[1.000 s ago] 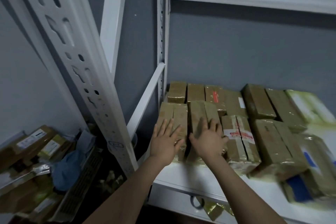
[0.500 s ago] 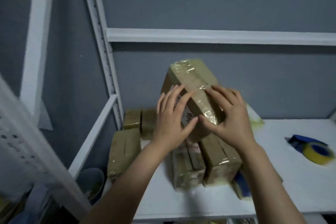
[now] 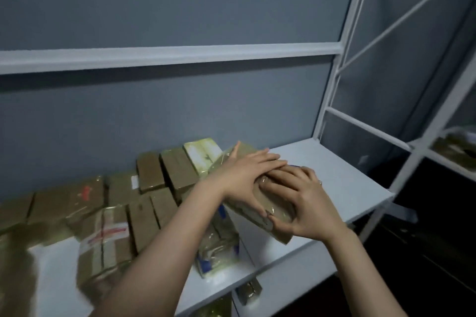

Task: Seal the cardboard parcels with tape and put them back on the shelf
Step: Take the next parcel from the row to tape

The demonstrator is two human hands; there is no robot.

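A brown tape-wrapped cardboard parcel [image 3: 257,201] is tilted just above the white shelf board [image 3: 334,175], right of the stacked parcels. My left hand [image 3: 244,175] lies across its top with straight fingers, thumb down the near side. My right hand [image 3: 304,203] grips the parcel's near lower end, fingers curled over it and thumb on the front face. The hands hide most of the parcel.
Several brown parcels [image 3: 149,172] cover the shelf's left half, among them a red-taped one [image 3: 105,239], a pale green one [image 3: 203,154] and a blue-marked packet [image 3: 219,252]. A white upright [image 3: 342,59] bounds the shelf on the right. Another rack [image 3: 453,147] holds more parcels.
My hands lifted one parcel off the left stack, carried it to the right and lowered it toward the shelf's right half. My view swung right with them.
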